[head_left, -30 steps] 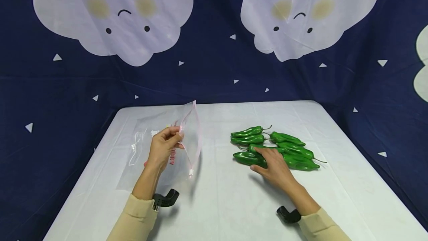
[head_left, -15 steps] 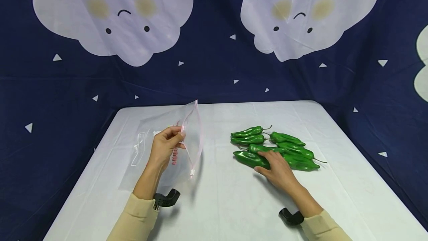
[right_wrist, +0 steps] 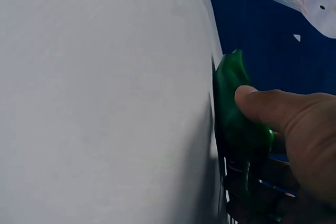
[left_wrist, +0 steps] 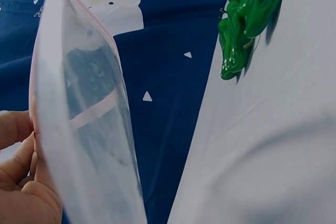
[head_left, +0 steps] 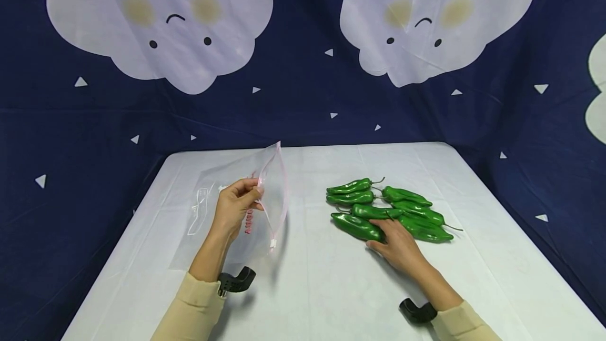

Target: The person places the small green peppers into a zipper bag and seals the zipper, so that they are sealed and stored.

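My left hand (head_left: 234,207) pinches the pink-edged rim of a clear zip bag (head_left: 208,243) between thumb and fingers. The bag's mouth gapes toward the right, and its slider sits at the near end. In the left wrist view the clear bag wall (left_wrist: 94,145) stands beside the fingertips. At the front of the pile, my right hand (head_left: 400,246) grips the stem end of a long green pepper (head_left: 356,227). The right wrist view has the thumb lying across this pepper (right_wrist: 229,114), with the other fingers in shadow on its far side.
Several more green peppers lie behind and right of the right hand, among them a far-left pepper (head_left: 349,187) and a right-hand pepper (head_left: 428,231). A white cloth (head_left: 312,283) covers the table. A dark blue cloud-print curtain (head_left: 303,99) hangs behind.
My right hand has slid right and toward me along the front pepper to its stem end. The left hand and the bag have shifted very slightly right.
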Available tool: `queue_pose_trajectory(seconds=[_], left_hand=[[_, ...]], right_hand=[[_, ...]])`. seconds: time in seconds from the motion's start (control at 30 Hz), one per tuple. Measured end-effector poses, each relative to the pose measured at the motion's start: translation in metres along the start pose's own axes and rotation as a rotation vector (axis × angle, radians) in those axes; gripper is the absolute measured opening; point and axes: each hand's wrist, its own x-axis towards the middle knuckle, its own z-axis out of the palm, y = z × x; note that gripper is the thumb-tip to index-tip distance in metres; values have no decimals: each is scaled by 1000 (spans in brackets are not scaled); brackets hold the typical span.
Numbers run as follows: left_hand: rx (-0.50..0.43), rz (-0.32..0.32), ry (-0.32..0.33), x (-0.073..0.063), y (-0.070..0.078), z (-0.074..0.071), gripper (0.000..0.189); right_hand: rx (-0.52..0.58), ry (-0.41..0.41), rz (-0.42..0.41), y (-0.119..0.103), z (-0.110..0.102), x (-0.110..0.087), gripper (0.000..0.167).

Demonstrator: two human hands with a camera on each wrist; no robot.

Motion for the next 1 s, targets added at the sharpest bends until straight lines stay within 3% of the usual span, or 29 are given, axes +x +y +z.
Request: queue_pose_trajectory(seconds=[0.47,1.0], left_hand=[[1,-11,-7,1,1,1,27],[-8,-13,-4,2,0,3,28]], right_hand=[[14,16,4,6,1,-7,54],[119,47,-33,4,-8,-10,51]])
